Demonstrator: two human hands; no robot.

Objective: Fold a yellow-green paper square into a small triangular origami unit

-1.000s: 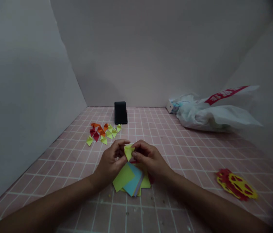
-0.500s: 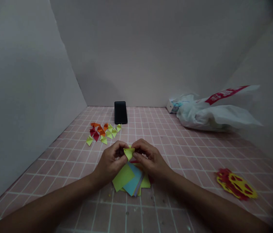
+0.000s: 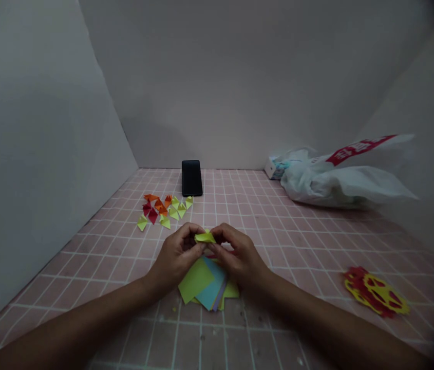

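Note:
My left hand (image 3: 176, 254) and my right hand (image 3: 238, 253) meet in the middle, each pinching one side of a small folded yellow paper (image 3: 205, 238). It is held just above the table, and the fingers partly cover it. Below lies a fanned stack of square paper sheets (image 3: 209, 288), yellow-green, blue and purple, its far part hidden by the hands. Beyond my left hand, several small folded paper pieces (image 3: 161, 207) in red, orange and yellow sit in a cluster.
A black phone (image 3: 191, 178) lies at the back of the pink tiled-pattern tabletop (image 3: 236, 205). To the back right are a small box (image 3: 272, 168) and a white plastic bag (image 3: 328, 182) with red print. Red and yellow cut-out shapes (image 3: 376, 292) lie at the right. Pale walls enclose the table.
The yellow paper has tipped, so its front face now looks narrower and flatter. Both hands have shifted only slightly, keeping their pinch; the other things are where they were.

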